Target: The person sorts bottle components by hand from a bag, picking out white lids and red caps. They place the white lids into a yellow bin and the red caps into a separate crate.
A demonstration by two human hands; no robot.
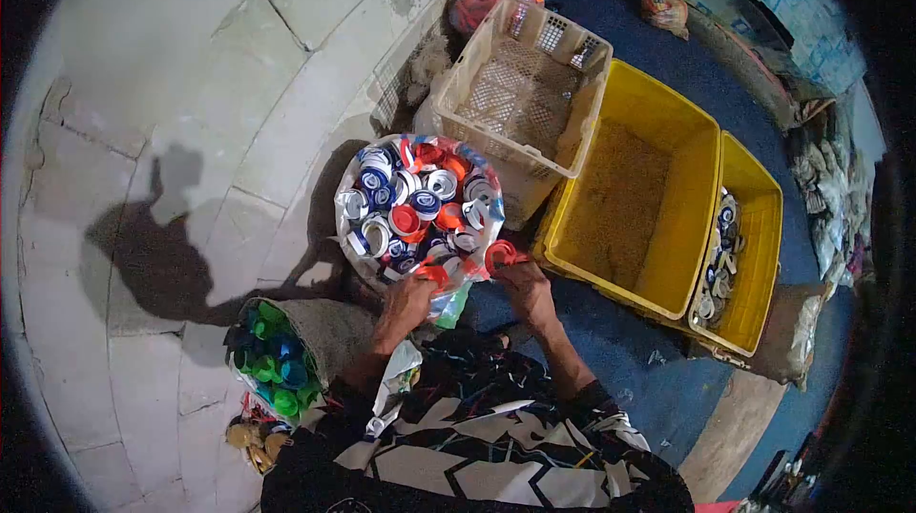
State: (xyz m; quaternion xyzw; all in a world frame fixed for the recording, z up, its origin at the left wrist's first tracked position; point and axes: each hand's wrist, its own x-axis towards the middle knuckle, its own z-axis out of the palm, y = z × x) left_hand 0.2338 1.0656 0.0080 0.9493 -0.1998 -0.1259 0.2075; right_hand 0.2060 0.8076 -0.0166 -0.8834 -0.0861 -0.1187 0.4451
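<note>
A round sack (pixel 348 227) brims with plastic caps (pixel 410 198) in blue, white and red. At its near rim, my left hand (pixel 408 301) is closed with a red plastic piece (pixel 434 274) at its fingertips; its exact shape is partly hidden. My right hand (pixel 527 289), just beyond the sack's right edge, pinches a red ring-shaped cap (pixel 499 256). Between the hands, part of the sack's plastic edge hangs down. Beside my left forearm leans a burlap sack (pixel 334 327) holding green and blue bottle pieces (pixel 277 360).
An off-white plastic crate (pixel 596 55) with a meshed floor stands right of the cap sack. Against it sit a large yellow bin (pixel 668 98) and a narrower yellow bin (pixel 763 217) with some caps inside. A pale block wall (pixel 210 131) rises at left. Blue flooring (pixel 611 360) lies at right.
</note>
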